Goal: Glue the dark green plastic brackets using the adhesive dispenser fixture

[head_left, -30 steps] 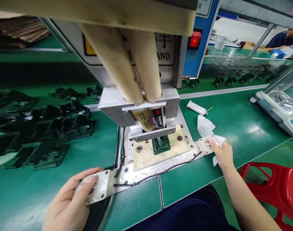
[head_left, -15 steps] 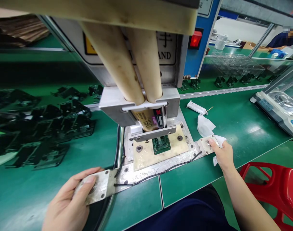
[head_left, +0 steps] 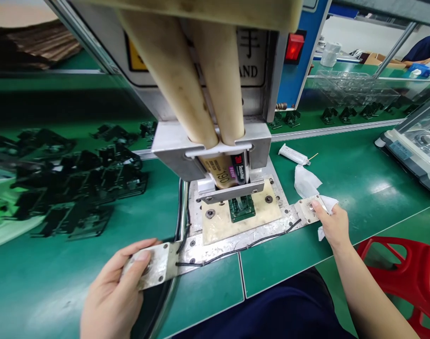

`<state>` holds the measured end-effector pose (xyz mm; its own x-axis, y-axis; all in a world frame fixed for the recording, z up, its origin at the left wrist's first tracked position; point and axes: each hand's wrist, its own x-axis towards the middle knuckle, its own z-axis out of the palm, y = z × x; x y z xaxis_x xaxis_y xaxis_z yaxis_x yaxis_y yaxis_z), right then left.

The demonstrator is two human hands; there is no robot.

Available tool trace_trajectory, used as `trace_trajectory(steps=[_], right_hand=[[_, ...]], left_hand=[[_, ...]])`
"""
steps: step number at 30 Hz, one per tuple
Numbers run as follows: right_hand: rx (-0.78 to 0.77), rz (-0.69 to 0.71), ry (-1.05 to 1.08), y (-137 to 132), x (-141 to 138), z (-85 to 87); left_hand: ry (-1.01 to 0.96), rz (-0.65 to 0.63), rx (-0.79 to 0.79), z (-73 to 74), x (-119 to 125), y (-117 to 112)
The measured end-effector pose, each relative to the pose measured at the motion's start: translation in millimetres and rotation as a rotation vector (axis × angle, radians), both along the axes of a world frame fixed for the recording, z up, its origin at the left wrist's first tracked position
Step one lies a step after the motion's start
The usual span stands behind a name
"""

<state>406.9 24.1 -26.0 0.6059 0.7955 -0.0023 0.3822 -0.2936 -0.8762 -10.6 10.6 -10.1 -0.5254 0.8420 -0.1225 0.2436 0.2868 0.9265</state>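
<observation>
1. My left hand (head_left: 112,287) is clenched round the near end of a long steel plate (head_left: 154,266), with my thumb on top and my fingers curled beneath it.
2. My right hand (head_left: 335,226) grips the plate's other end, with my fingertips (head_left: 315,205) pressed on its raised tab. A scrap of white tissue (head_left: 329,203) pokes out by those fingers, but I can't tell whether I'm pinching it.
3. Over the last second, very little has changed: my grip and the plate's position against the machine look the same, and only my view has drifted slightly.
4. On the middle of the plate sits a cream pad (head_left: 218,228) holding a green block (head_left: 242,208). Directly above the block, a steel bracket (head_left: 232,192) holds a glue tube (head_left: 223,172), and two thick cream rods (head_left: 172,75) rise from the bracket.
5. Beyond the plate's right end lie a crumpled tissue (head_left: 305,181), a syringe (head_left: 294,155) and a scale (head_left: 412,150), with a red stool (head_left: 401,278) nearer me.
6. Left of the plate is a heap of black parts (head_left: 77,181). Far beyond it, past a clear plastic tray (head_left: 356,89), I can see a co-worker's sleeve (head_left: 425,49).
</observation>
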Motion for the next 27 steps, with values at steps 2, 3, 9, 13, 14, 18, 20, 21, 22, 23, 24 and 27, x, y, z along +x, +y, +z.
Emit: trace_trajectory(steps=[2,3,9,13,14,18,20,21,22,23,24,27], right_hand=[[-0.004,-0.016,-0.012,-0.5,0.8,0.4],[-0.004,-0.023,-0.019,-0.8,1.1,0.8],[0.018,-0.041,-0.042,-1.6,1.6,2.0],[0.015,-0.040,-0.069,-1.7,3.4,0.2],[0.011,-0.046,-0.073,-1.7,3.7,-0.1],[0.015,-0.054,-0.059,-1.7,3.2,1.0],[0.025,-0.052,-0.052,-1.9,2.5,1.7],[0.030,-0.048,-0.050,-2.0,2.3,1.9],[0.035,-0.044,-0.049,-2.1,2.2,1.9],[0.041,-0.040,-0.049,-2.1,2.1,1.8],[0.046,-0.037,-0.050,-2.2,2.1,1.6],[0.057,-0.032,-0.057,-1.8,1.8,1.7]], left_hand=[[-0.186,0.044,-0.030,-0.3,0.7,-0.1],[-0.238,0.063,-0.028,-0.4,1.0,-0.3],[-0.260,0.050,0.014,-1.1,2.9,-1.7],[-0.253,0.031,0.029,-2.5,2.9,-2.0],[-0.249,0.027,0.030,-2.7,2.7,-2.1],[-0.233,0.028,0.037,-1.3,3.4,-2.6],[-0.230,0.033,0.031,1.6,5.1,-2.8],[-0.230,0.034,0.024,3.5,6.2,-2.9],[-0.230,0.035,0.017,5.4,7.2,-3.1],[-0.231,0.037,0.010,7.1,8.2,-3.3],[-0.231,0.038,0.006,8.5,9.0,-3.5],[-0.230,0.041,0.006,9.9,10.5,-3.4]])
